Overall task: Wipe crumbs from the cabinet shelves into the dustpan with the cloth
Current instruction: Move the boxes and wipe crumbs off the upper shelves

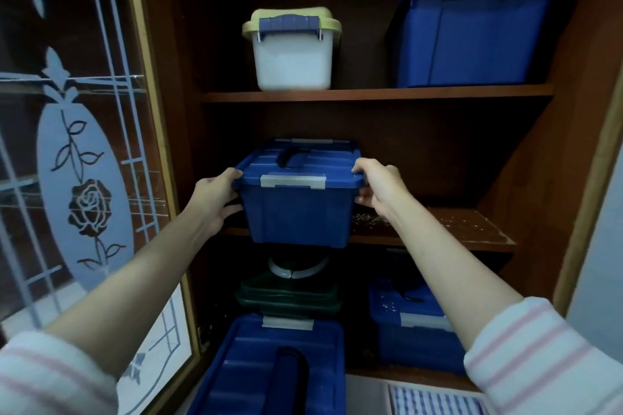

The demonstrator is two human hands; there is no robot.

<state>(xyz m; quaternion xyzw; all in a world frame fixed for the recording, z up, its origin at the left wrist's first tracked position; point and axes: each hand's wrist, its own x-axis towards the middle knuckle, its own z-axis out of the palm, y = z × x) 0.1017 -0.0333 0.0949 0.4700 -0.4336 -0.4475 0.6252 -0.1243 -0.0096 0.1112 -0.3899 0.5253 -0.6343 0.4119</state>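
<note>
A blue lidded storage box (298,209) with grey latches stands at the front left of the middle shelf (472,239), its base overhanging the edge. My left hand (217,197) grips its left side under the lid rim. My right hand (377,187) grips its right side the same way. Pale crumbs (462,224) are scattered over the bare shelf to the right of the box. A blue-and-white striped cloth (435,401) lies at the bottom right, below the cabinet. No dustpan is in sight.
On the top shelf (371,95) stand a white box (292,54) with a yellow lid and a large blue bin (478,34). Below are a dark green container (288,295) and two blue boxes (409,327), (269,367). The etched glass door (84,158) hangs open at left.
</note>
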